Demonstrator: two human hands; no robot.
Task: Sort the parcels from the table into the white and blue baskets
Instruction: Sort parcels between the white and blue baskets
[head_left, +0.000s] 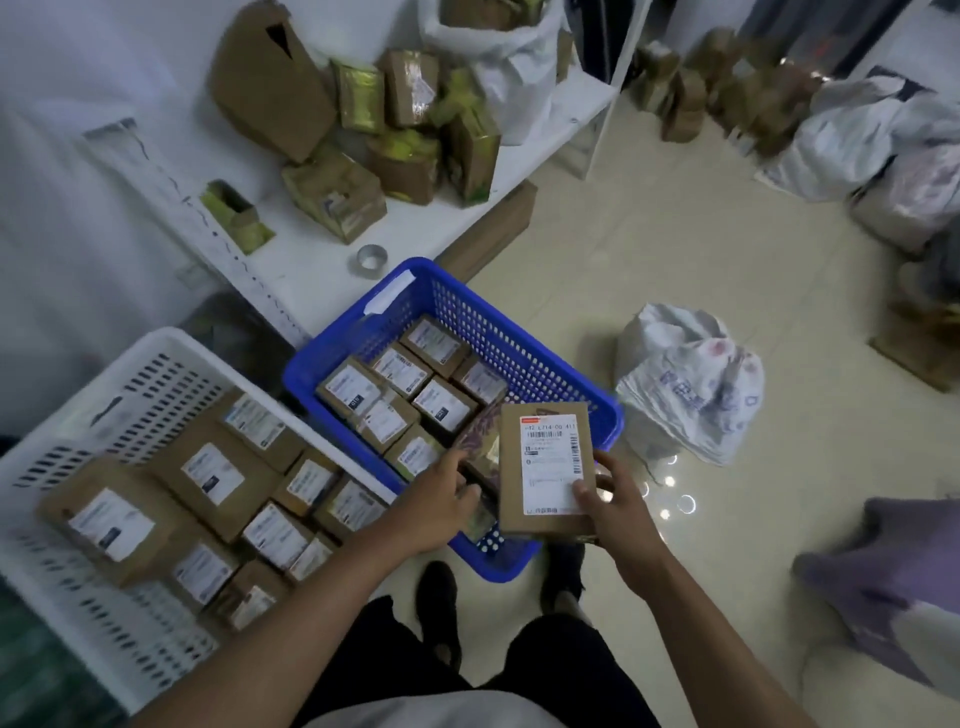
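Note:
My right hand (615, 506) holds a flat brown parcel (545, 467) with a white label over the near right corner of the blue basket (524, 332). My left hand (441, 499) reaches into that basket, its fingers curled on a dark patterned packet (480, 441) beside the held parcel. Several small labelled boxes (400, 395) lie in the blue basket. The white basket (104, 384) at the left holds several larger brown parcels (208, 478). More parcels (395, 130) with yellow tape lie on the white table (291, 260).
A tape roll (371, 258) sits near the table's edge. A white sack (498, 57) stands on the table's far end. Plastic bags (685, 384) lie on the tiled floor to the right, with more bags and boxes (737, 93) farther back. My feet (441, 608) stand by the blue basket.

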